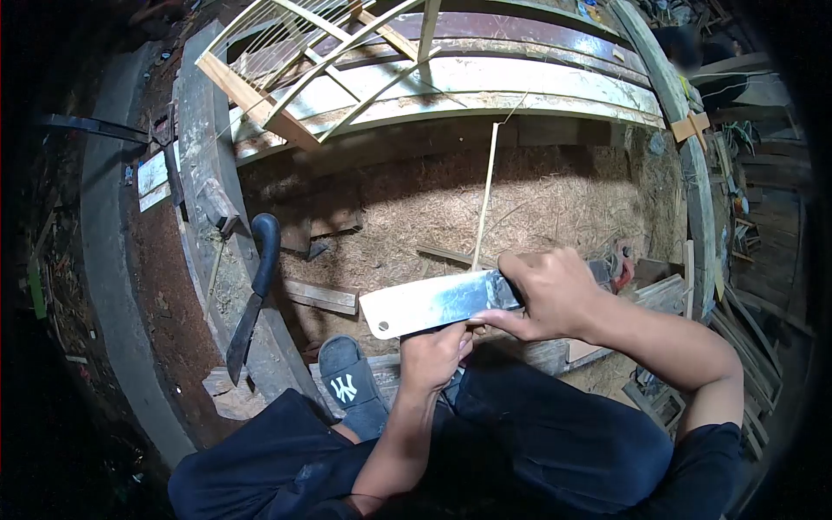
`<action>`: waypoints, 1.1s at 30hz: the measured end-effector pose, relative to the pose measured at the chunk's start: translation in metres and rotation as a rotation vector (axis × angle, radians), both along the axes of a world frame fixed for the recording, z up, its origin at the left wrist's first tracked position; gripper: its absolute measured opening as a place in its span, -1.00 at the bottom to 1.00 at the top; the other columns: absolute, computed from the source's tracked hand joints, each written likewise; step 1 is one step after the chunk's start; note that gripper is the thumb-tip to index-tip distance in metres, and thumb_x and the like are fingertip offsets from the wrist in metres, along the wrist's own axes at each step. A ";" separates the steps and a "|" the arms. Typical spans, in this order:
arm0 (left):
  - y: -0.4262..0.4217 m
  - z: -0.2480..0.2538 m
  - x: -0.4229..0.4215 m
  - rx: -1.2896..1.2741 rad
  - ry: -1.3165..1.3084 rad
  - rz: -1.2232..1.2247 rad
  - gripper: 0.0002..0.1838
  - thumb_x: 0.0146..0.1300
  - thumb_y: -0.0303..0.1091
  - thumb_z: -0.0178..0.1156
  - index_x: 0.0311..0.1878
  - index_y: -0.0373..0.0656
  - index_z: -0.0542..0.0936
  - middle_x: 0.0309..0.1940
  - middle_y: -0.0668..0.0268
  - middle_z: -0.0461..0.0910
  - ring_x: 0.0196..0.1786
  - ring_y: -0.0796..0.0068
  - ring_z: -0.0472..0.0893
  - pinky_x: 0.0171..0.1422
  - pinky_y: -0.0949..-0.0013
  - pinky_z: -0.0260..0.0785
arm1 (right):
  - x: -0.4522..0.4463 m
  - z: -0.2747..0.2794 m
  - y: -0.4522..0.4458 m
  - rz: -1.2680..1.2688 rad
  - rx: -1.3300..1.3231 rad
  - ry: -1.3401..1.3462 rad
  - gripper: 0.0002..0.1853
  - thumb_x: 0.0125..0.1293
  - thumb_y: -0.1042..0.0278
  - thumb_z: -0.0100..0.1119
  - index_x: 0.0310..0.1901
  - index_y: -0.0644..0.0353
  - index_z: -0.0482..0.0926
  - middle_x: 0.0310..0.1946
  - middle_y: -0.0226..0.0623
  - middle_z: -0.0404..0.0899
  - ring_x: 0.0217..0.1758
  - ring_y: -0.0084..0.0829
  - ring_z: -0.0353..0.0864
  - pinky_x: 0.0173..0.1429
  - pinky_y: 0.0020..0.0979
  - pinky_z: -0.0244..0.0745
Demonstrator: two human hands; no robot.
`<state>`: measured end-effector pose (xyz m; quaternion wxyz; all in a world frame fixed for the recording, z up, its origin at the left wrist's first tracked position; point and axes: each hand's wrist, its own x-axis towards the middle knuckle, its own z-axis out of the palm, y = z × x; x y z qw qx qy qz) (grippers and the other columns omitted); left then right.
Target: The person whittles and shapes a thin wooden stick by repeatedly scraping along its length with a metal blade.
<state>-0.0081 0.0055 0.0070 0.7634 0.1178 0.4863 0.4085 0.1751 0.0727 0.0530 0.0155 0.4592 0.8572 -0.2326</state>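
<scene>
My right hand [555, 295] is closed around the handle of a cleaver, its broad shiny blade [433, 303] pointing left. Just below the blade, my left hand [433, 355] has its fingers curled together. From behind the blade a thin pale wooden strip [487, 195] rises away from me, in line with my left fingers; its lower end is hidden by the blade and hand. My right thumb lies close to the left fingertips, near the blade's lower edge.
A curved-blade knife with a dark handle [264, 251] leans on the left beam [208, 130]. A slatted wooden frame [338, 69] lies on planks [555, 82] at the back. Shavings cover the floor [416, 199], and wood offcuts [321, 296] lie near my sandalled foot [351, 386].
</scene>
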 end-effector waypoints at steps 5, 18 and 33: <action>0.009 0.003 -0.002 0.037 -0.034 -0.007 -0.78 0.42 -0.48 0.18 0.05 -0.32 0.64 -0.50 0.35 0.56 -0.63 0.77 0.31 -0.59 0.62 0.13 | 0.019 -0.014 0.034 -0.408 -0.001 -0.014 -0.35 0.19 -0.37 0.24 -0.46 0.21 0.51 -0.73 -0.14 0.50 -0.71 -0.17 0.57 -0.57 -0.19 0.48; -0.012 -0.027 -0.008 0.632 0.733 -0.406 -0.73 0.24 -0.44 0.33 -0.01 -0.32 0.67 -0.44 0.31 0.65 -0.53 0.56 0.55 -0.47 0.44 0.37 | -0.002 0.004 -0.001 -0.009 -0.110 0.015 -0.37 0.19 -0.34 0.24 -0.49 0.22 0.49 -0.71 -0.13 0.52 -0.70 -0.11 0.55 -0.55 -0.18 0.48; 0.001 0.005 0.009 0.083 0.129 0.034 -0.83 0.33 -0.48 0.31 -0.07 -0.35 0.68 -0.51 0.38 0.64 -0.64 0.82 0.32 -0.61 0.62 0.05 | 0.010 -0.006 0.008 -0.106 -0.060 -0.018 -0.30 0.22 -0.42 0.17 -0.47 0.25 0.52 -0.71 -0.12 0.54 -0.68 -0.18 0.62 -0.57 -0.18 0.50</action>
